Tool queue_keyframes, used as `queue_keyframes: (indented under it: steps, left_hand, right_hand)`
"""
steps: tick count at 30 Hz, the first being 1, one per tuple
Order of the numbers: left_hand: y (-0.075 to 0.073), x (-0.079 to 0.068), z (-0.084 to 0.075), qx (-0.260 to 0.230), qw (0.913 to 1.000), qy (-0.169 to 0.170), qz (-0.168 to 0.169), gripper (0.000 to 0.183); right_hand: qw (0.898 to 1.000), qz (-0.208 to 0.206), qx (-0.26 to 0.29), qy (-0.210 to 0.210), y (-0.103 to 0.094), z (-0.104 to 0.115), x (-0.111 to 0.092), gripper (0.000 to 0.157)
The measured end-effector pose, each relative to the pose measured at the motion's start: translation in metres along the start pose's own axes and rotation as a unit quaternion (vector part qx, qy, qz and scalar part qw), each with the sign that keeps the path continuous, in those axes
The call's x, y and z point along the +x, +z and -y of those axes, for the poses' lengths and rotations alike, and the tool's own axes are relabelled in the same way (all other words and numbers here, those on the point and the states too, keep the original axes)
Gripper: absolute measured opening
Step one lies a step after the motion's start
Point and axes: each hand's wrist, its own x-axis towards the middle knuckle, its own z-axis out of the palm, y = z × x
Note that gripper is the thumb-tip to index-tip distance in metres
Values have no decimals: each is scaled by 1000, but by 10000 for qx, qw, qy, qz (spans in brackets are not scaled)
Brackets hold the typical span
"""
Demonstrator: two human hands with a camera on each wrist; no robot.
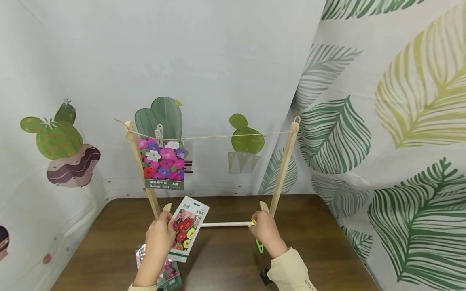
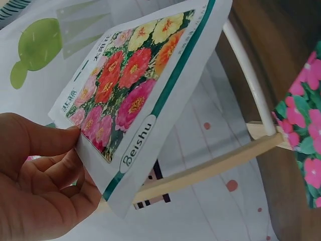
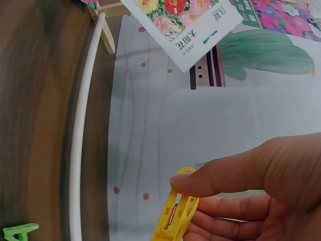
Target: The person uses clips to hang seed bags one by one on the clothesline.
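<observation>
My left hand (image 1: 160, 236) pinches the left edge of a white seed packet (image 1: 188, 230) with red, pink and yellow flowers, tilted above the table. In the left wrist view, thumb and fingers grip the packet (image 2: 135, 90) near its corner. My right hand (image 1: 265, 227) holds a yellow clothespin (image 3: 176, 213) between thumb and fingers. A string (image 1: 218, 136) runs between two wooden posts. From its left part hangs a packet of pink and purple flowers (image 1: 164, 163), held by a white clothespin (image 1: 159, 135).
More flower packets (image 1: 171, 279) lie on the brown table (image 1: 225, 258) under my left arm. A white rod (image 1: 227, 224) joins the bases of the wooden posts (image 1: 283, 169). Near my right wrist lie a green clothespin (image 1: 259, 246) and a black object (image 1: 265, 277).
</observation>
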Motion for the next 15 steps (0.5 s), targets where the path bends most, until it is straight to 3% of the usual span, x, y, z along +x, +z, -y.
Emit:
queue_keyframes:
  steps: [15]
  left_hand:
    - [-3, 7, -16, -104, 9992, 299, -246, 7]
  right_hand:
    - [9994, -301, 169, 2, -10, 11, 2, 25]
